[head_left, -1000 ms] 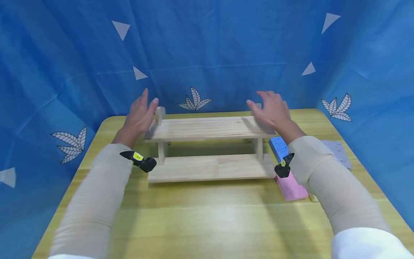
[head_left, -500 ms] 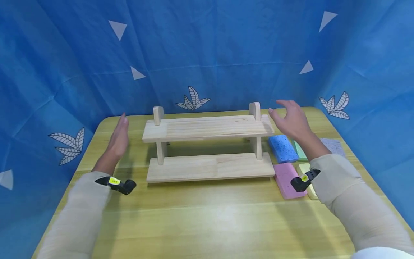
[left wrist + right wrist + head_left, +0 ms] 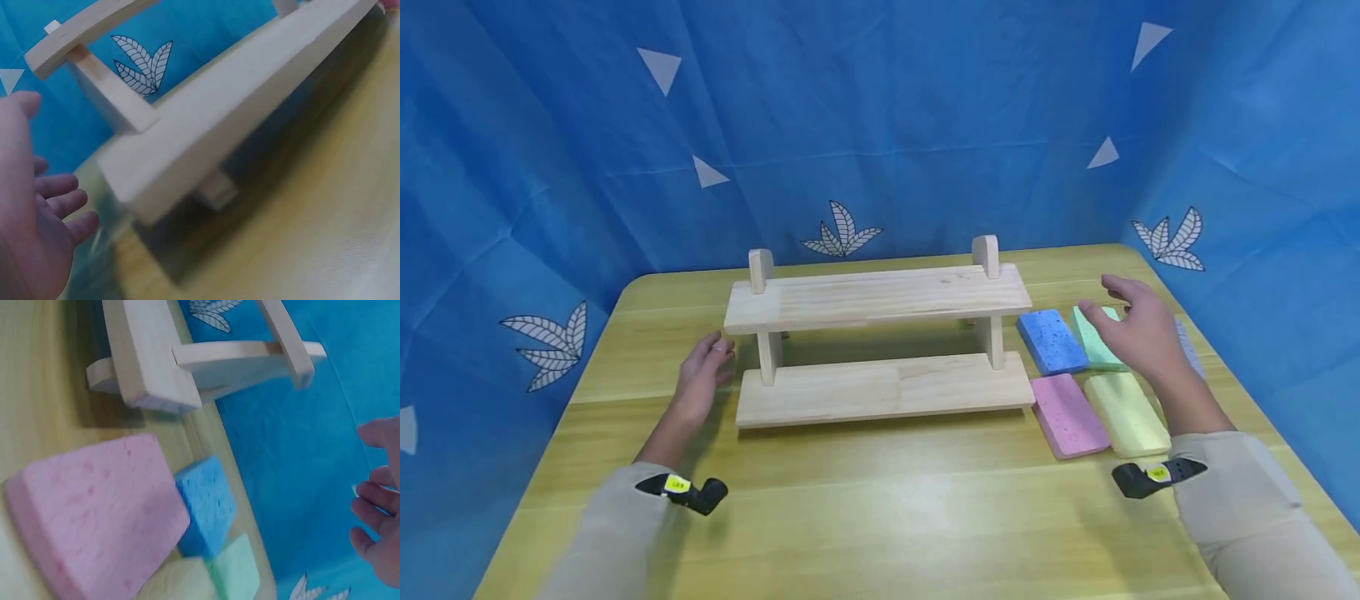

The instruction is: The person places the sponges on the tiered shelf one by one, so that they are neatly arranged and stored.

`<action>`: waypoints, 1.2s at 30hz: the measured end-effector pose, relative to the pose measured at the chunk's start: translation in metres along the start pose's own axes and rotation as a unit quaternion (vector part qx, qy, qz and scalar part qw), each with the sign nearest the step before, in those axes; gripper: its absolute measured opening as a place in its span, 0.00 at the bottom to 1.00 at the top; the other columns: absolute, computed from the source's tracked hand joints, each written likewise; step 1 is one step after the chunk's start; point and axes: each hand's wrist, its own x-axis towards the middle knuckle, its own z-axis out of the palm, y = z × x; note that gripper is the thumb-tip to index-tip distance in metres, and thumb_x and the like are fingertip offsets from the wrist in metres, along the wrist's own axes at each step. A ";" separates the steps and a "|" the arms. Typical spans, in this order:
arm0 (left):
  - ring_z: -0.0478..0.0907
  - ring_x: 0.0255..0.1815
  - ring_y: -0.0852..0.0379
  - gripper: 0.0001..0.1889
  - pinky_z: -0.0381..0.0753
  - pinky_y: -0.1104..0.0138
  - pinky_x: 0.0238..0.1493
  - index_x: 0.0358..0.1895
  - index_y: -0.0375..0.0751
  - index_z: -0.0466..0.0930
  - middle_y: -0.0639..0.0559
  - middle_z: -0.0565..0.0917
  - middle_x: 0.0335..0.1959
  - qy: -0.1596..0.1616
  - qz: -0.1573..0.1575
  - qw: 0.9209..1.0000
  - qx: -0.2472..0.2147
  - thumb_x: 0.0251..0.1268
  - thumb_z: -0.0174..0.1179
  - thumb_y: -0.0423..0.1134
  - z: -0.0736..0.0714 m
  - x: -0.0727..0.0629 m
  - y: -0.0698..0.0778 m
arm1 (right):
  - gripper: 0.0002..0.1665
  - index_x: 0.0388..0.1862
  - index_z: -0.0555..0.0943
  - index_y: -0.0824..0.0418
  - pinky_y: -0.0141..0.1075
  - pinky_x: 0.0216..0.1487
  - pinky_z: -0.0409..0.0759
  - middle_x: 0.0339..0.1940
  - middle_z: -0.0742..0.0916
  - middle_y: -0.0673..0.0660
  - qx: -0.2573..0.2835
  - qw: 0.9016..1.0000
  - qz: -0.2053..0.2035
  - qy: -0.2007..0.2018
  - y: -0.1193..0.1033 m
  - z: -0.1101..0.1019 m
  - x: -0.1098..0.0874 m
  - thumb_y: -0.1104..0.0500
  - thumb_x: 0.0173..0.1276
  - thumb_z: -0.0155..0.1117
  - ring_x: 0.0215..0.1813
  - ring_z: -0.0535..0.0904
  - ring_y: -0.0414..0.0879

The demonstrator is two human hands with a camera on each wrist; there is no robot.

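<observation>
A two-tier wooden shelf (image 3: pixel 880 296) stands on the table, its lower board (image 3: pixel 880 392) nearer me. My left hand (image 3: pixel 698 383) is just left of the shelf, fingers loosely bent and holding nothing; the left wrist view shows a gap between the fingers and the lower board. Over the sponges at the right hovers my right hand (image 3: pixel 1138 329), thumb and fingers apart with nothing between them. Below and beside it lie a green sponge (image 3: pixel 1093 337), a blue sponge (image 3: pixel 1052 342), a yellow sponge (image 3: pixel 1126 414) and a pink sponge (image 3: pixel 1069 417). A grey-purple sponge (image 3: pixel 1189 348) is mostly hidden behind the right hand.
The wooden table (image 3: pixel 880 517) has a rounded far edge. A blue cloth (image 3: pixel 880 100) with leaf and triangle prints hangs behind it and along both sides. The pink sponge lies close against the shelf's right end.
Both hands have drawn away from the shelf's upper ends and come nearer. My right hand moved right over the sponges; the left swung outward, then lower beside the shelf. The shelf stays put.
</observation>
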 end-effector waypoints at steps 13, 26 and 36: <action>0.55 0.72 0.47 0.33 0.62 0.67 0.72 0.74 0.30 0.38 0.35 0.53 0.73 0.038 -0.083 0.975 -0.203 0.75 0.40 0.41 0.025 -0.025 -0.014 | 0.36 0.69 0.61 0.71 0.62 0.60 0.67 0.65 0.70 0.74 0.018 0.994 0.089 0.062 0.049 -0.006 -0.057 0.49 0.71 0.51 0.65 0.65 0.68; 0.46 0.75 0.52 0.30 0.51 0.64 0.75 0.73 0.30 0.42 0.41 0.46 0.76 0.045 -0.107 0.959 -0.260 0.75 0.38 0.39 0.043 -0.036 -0.017 | 0.40 0.74 0.52 0.65 0.61 0.65 0.63 0.71 0.62 0.70 0.034 0.978 0.189 0.083 0.086 -0.012 -0.096 0.46 0.72 0.48 0.71 0.56 0.65; 0.46 0.76 0.50 0.29 0.51 0.63 0.76 0.72 0.28 0.45 0.41 0.46 0.76 0.076 -0.093 0.943 -0.310 0.73 0.41 0.34 0.058 -0.038 -0.019 | 0.45 0.75 0.46 0.65 0.66 0.65 0.59 0.72 0.55 0.73 0.037 0.950 0.299 0.078 0.112 -0.020 -0.121 0.42 0.70 0.46 0.71 0.51 0.71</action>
